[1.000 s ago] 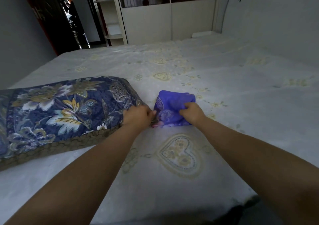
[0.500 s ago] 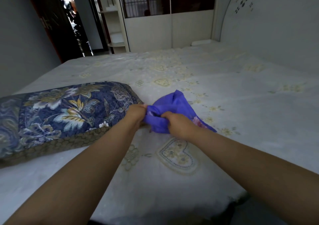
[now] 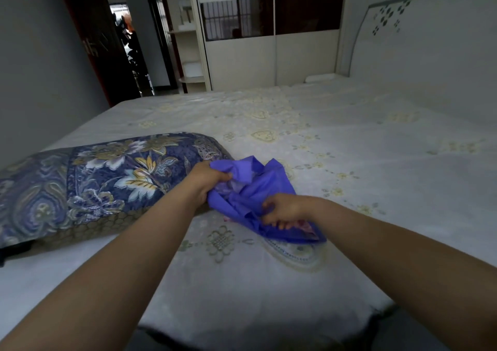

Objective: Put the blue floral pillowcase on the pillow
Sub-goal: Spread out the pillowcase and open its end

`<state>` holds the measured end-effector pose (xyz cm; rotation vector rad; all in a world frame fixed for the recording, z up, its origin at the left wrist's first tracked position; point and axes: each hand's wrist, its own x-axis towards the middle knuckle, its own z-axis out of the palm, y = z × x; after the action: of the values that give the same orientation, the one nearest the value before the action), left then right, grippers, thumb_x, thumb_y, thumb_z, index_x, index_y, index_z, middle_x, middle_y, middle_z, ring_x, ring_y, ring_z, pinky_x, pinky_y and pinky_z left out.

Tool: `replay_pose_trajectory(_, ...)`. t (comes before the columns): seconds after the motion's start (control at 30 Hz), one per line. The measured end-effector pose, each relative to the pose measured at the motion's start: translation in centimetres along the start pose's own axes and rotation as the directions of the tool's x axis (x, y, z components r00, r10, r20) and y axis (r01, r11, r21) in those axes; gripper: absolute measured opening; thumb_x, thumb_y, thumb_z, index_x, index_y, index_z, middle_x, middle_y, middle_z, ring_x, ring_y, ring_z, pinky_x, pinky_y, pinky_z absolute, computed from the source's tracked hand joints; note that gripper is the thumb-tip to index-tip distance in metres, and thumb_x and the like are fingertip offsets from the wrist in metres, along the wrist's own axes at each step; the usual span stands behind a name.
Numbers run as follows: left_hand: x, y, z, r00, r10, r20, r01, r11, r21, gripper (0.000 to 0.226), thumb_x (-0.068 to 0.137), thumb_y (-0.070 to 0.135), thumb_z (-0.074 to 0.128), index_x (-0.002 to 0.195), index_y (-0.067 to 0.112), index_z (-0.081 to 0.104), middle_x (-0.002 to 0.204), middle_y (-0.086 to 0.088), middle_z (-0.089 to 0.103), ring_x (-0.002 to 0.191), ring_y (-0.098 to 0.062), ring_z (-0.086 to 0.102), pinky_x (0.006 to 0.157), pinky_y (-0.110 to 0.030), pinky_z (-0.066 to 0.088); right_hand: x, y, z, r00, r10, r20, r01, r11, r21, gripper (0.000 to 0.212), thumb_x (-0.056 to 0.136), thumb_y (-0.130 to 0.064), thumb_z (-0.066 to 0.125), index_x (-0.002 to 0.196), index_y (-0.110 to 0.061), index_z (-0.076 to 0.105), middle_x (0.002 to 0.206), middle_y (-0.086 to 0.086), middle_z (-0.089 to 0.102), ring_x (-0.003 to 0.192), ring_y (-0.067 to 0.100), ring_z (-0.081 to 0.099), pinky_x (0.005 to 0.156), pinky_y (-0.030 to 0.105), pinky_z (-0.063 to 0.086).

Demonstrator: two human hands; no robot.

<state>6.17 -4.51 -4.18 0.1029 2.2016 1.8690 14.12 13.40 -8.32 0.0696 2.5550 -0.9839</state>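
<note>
Both hands are engaged with the blue pillowcase (image 3: 250, 189), which I observe bunched and crumpled on the bed (image 3: 349, 140), just beside the right-hand end of the pillow (image 3: 88, 181). My left hand (image 3: 208, 179) is closed around a gathered fold at the upper left of the fabric, fingers curled into the cloth, the hand itself lying against the pillow's end. My right hand (image 3: 286, 209) presses down on the nearer, lower portion of the fabric, fingers bent and pinching the material; pink print shows at the edge beneath it. The pillowcase is not on the pillow; the two are touching or very nearly so at the left hand, and I cannot tell which.

The pillow lies lengthwise at the left of the bed, wearing a dark navy cover with large floral motifs and a brown patterned border along its near edge. The bed carries a pale sheet with embroidered heart and flower designs. A white headboard (image 3: 430, 35) stands at the right. A wardrobe (image 3: 269, 41) with dark glazed panels stands beyond the far edge, and a doorway (image 3: 129, 43) opens at the left.
</note>
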Motion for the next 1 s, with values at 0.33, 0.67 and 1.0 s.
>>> replay_pose_trajectory(0.33, -1.0, 0.9, -0.3, 0.975, 0.059, -0.216, -0.096, 0.981, -0.168, 0.027, 0.089, 0.037, 0.061, 0.095, 0.010, 0.062, 0.082, -0.007, 0.066, 0.070, -0.020, 0.062, 0.065, -0.030, 0.051, 2.4, -2.1, 2.4, 0.842, -0.387, -0.375, 0.409, 0.912, -0.024, 0.025, 0.082, -0.014, 0.071, 0.106, -0.009, 0.066, 0.094, -0.004, 0.056, 0.085, 0.005, 0.052, 0.081, 0.022, 0.039)
replay_pose_trajectory(0.67, -0.9, 0.9, -4.9, 0.832, 0.409, -0.374, -0.226, 0.867, 0.445, 0.034, 0.088, 0.031, 0.063, 0.098, -0.001, 0.066, 0.099, -0.024, 0.068, 0.094, -0.033, 0.063, 0.076, -0.035, 0.045, -0.1, -1.5, -2.1, 0.645, -0.095, -0.758, 0.534, 0.766, 0.357, 0.025, 0.096, -0.002, 0.041, 0.078, -0.017, 0.050, 0.071, -0.002, 0.049, 0.062, 0.009, 0.045, 0.061, 0.022, 0.040)
replay_pose_trajectory(1.0, -2.6, -1.7, -14.0, 0.728, 0.535, -0.430, 0.107, 0.530, 0.841, 0.033, 0.091, 0.041, 0.050, 0.098, 0.009, 0.053, 0.098, -0.030, 0.063, 0.092, -0.046, 0.061, 0.074, -0.044, 0.047, -5.5, 7.6, -11.0, 0.812, -0.492, -0.313, -0.132, 0.367, -0.921, 0.090, 0.082, -0.073, -0.002, 0.069, -0.017, 0.066, 0.067, 0.010, 0.066, 0.070, 0.029, 0.063, 0.071, 0.032, 0.045)
